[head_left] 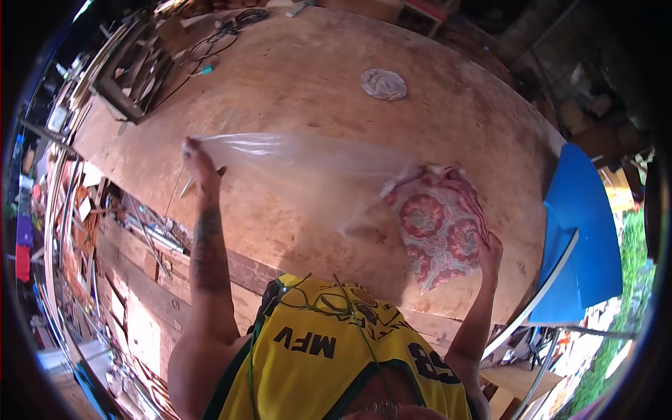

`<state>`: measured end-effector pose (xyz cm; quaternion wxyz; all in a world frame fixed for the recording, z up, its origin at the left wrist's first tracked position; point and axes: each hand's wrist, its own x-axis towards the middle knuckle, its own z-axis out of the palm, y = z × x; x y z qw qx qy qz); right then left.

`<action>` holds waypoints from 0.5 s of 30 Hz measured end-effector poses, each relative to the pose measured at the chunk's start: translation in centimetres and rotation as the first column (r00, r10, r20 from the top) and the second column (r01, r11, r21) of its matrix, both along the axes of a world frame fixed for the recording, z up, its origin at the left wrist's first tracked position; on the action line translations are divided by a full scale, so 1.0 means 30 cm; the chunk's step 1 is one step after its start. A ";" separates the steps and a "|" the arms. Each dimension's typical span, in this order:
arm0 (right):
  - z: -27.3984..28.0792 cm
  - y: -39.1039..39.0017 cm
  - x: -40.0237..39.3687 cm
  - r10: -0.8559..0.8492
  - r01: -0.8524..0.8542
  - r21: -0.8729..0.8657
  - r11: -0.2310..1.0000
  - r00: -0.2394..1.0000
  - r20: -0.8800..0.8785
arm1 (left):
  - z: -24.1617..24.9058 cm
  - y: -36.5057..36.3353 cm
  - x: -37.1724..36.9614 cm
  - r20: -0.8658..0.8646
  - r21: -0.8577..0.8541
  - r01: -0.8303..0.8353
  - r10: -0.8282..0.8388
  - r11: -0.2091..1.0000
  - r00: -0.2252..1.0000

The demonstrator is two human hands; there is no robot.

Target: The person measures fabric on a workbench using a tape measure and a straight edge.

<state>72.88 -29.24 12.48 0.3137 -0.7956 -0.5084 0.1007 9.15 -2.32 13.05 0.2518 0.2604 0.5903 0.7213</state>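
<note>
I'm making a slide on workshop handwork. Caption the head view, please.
At a wooden worktop, the left hand holds out clear plastic and the right hand grips a red-patterned cloth.

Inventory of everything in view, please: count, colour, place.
table: 1, brown, centre
clear plastic sheet: 1, colourless, from left hand toward cloth
patterned cloth: 1, pink and grey, table's right
crumpled bundle: 1, whitish, table's far side
pointed tool: 1, grey, by left wrist
frame: 1, brown, far left
cable: count unclear, black, far left
panel: 1, blue, right edge
clutter: uncountable, mixed, around table
jersey: 1, yellow-green, on person
left hand: 1, holding sheet
right hand: 1, gripping cloth
</note>
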 end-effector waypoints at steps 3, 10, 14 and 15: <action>-0.188 -0.135 0.106 -0.212 0.194 -0.144 0.970 0.970 -0.117 | -0.043 0.017 -0.055 -0.091 0.076 0.064 -0.057 0.995 0.994; -0.197 -0.053 -0.240 -0.422 0.395 0.156 0.905 0.788 0.448 | -0.277 -0.296 0.366 -0.872 -0.352 0.421 -0.456 0.836 0.176; -0.082 0.281 -0.481 -0.329 0.226 0.275 0.934 0.845 0.422 | -0.392 -0.356 0.414 -0.850 -0.493 0.578 -0.501 0.651 -0.161; -0.085 0.365 -0.510 -0.254 0.165 0.286 0.944 0.916 0.310 | -0.461 -0.291 0.400 -0.859 -0.457 0.673 -0.486 0.581 -0.162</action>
